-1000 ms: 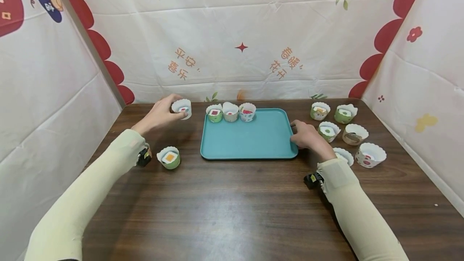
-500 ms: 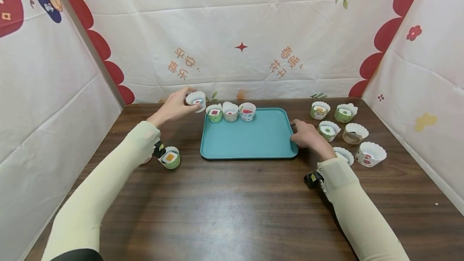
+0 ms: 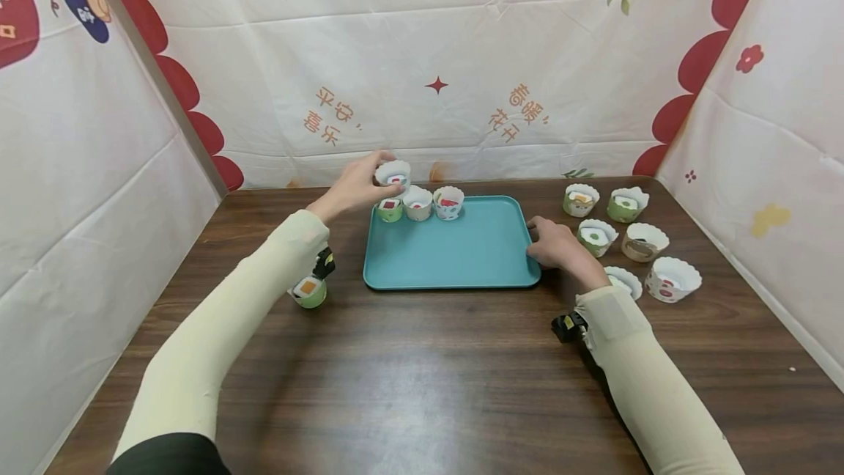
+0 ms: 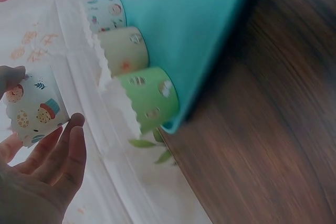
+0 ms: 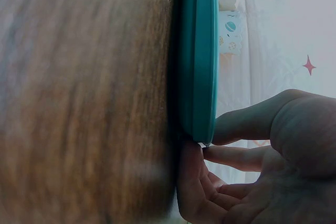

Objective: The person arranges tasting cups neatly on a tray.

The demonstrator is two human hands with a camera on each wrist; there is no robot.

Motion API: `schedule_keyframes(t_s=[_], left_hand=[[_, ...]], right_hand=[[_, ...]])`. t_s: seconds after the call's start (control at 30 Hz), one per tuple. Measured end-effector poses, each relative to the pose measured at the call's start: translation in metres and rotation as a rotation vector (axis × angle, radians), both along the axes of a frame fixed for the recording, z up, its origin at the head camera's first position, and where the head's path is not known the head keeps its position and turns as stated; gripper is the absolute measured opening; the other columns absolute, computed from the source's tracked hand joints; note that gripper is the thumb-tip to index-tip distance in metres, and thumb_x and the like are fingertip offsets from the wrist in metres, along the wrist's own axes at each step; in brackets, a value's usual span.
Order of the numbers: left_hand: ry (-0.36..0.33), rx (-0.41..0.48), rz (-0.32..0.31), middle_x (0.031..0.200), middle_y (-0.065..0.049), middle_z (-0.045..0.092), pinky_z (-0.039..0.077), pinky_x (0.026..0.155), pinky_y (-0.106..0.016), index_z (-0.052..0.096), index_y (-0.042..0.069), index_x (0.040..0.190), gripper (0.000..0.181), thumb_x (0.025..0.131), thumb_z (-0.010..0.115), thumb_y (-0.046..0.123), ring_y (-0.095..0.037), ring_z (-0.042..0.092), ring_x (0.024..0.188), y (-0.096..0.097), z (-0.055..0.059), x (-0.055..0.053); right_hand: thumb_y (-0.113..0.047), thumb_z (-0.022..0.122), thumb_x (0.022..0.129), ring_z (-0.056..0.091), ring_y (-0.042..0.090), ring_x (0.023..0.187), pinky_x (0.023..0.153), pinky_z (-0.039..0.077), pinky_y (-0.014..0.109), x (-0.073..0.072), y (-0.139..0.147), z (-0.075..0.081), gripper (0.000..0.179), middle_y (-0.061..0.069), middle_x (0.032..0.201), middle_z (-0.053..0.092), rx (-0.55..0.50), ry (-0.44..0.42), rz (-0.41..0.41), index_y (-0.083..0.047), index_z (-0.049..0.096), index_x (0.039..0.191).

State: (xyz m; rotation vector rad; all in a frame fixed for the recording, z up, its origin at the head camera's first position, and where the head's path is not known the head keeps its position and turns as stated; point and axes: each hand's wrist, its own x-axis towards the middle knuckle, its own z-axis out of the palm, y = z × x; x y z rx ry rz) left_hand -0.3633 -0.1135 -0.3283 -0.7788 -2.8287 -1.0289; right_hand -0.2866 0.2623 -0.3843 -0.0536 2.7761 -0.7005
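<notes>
My left hand (image 3: 356,183) grips a white paper baking cup (image 4: 39,106) printed with cupcakes, raised above the tray's back left corner. Something small with a red mark lies inside it. Below stand a green cup (image 3: 390,211), a cream cup (image 3: 418,205) and a white patterned cup (image 3: 448,204), in a row along the back of the teal tray (image 3: 451,255). At the tray's right edge my right hand (image 3: 557,244) pinches the rim between thumb and fingers, as the right wrist view shows.
Several paper cups (image 3: 645,242) stand in a cluster on the right of the brown table (image 3: 409,372). Another green cup (image 3: 311,293) stands left of the tray, partly behind my left wrist. Printed white cloth (image 3: 422,116) hangs behind and at both sides.
My left hand has carried the white paper cup rightward and slightly up, from left of the tray to above the row's left end. The right hand and the tray have stayed put.
</notes>
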Motion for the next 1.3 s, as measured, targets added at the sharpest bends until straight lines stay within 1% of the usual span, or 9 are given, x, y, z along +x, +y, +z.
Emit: schedule_keyframes(t_s=[0.2,0.3,0.4,0.53,0.67,0.87,1.07,1.2,1.3], left_hand=[[0.016,-0.033,-0.031,0.125,-0.013,0.064,0.059,0.084,-0.042,0.044,0.011,0.151,0.066,0.098,0.07,0.038,-0.024,0.066,0.1,0.024,0.0,-0.006],[0.024,-0.057,-0.032,0.128,-0.012,0.064,0.059,0.086,-0.042,0.045,0.012,0.152,0.066,0.098,0.07,0.041,-0.023,0.065,0.103,0.038,0.0,-0.007],[0.037,-0.071,-0.042,0.126,-0.01,0.065,0.06,0.086,-0.04,0.047,0.013,0.15,0.064,0.097,0.071,0.041,-0.022,0.064,0.103,0.052,0.0,-0.008],[0.045,-0.082,-0.062,0.125,-0.01,0.066,0.061,0.084,-0.038,0.047,0.013,0.148,0.062,0.097,0.071,0.04,-0.021,0.064,0.102,0.071,-0.002,-0.01],[0.047,-0.095,-0.089,0.127,-0.01,0.066,0.063,0.086,-0.037,0.047,0.013,0.147,0.061,0.097,0.071,0.04,-0.021,0.064,0.104,0.089,-0.005,-0.012],[0.061,-0.115,-0.114,0.124,-0.009,0.066,0.06,0.085,-0.037,0.049,0.013,0.144,0.059,0.097,0.071,0.041,-0.021,0.062,0.103,0.112,-0.012,-0.016],[0.029,-0.138,-0.09,0.129,-0.008,0.063,0.058,0.092,-0.039,0.048,0.015,0.146,0.06,0.097,0.071,0.041,-0.022,0.059,0.11,0.13,-0.017,-0.02],[0.025,-0.159,-0.067,0.134,-0.007,0.061,0.057,0.098,-0.04,0.048,0.017,0.145,0.059,0.097,0.072,0.041,-0.022,0.058,0.116,0.138,-0.021,-0.023],[0.026,-0.179,-0.054,0.14,-0.005,0.058,0.054,0.105,-0.041,0.048,0.018,0.146,0.06,0.096,0.072,0.042,-0.021,0.055,0.122,0.144,-0.023,-0.025]], right_hand=[[-0.005,0.047,0.094,0.058,0.036,0.098,0.064,0.048,0.03,0.0,0.0,-0.001,0.063,0.037,0.147,0.045,0.001,0.003,-0.004,0.009,0.033,0.153],[-0.005,0.046,0.094,0.058,0.035,0.096,0.063,0.048,0.03,0.0,0.0,-0.001,0.063,0.037,0.147,0.045,-0.006,0.004,-0.004,0.01,0.033,0.153],[-0.005,0.047,0.094,0.058,0.035,0.098,0.064,0.048,0.029,0.0,0.0,0.0,0.062,0.036,0.147,0.045,-0.009,0.003,-0.005,0.009,0.033,0.153],[-0.005,0.047,0.094,0.057,0.036,0.1,0.064,0.048,0.029,0.0,0.0,0.001,0.062,0.036,0.147,0.045,-0.006,0.002,-0.007,0.009,0.033,0.153],[-0.005,0.046,0.094,0.057,0.036,0.099,0.064,0.048,0.029,0.0,0.0,0.001,0.062,0.036,0.147,0.045,-0.002,0.004,-0.009,0.01,0.033,0.153],[-0.006,0.046,0.094,0.057,0.036,0.102,0.067,0.049,0.03,0.0,0.0,-0.003,0.062,0.035,0.147,0.045,-0.013,0.0,-0.011,0.008,0.034,0.153],[-0.006,0.047,0.094,0.058,0.036,0.101,0.067,0.049,0.03,-0.001,0.001,-0.003,0.061,0.035,0.147,0.046,-0.013,0.003,-0.013,0.007,0.034,0.153],[-0.006,0.047,0.094,0.057,0.037,0.103,0.068,0.049,0.031,-0.001,0.001,-0.002,0.061,0.036,0.147,0.045,-0.009,0.004,-0.008,0.008,0.034,0.153],[-0.006,0.047,0.094,0.056,0.038,0.104,0.069,0.049,0.032,0.0,0.001,-0.001,0.062,0.036,0.148,0.044,-0.005,0.001,-0.005,0.009,0.034,0.153]])
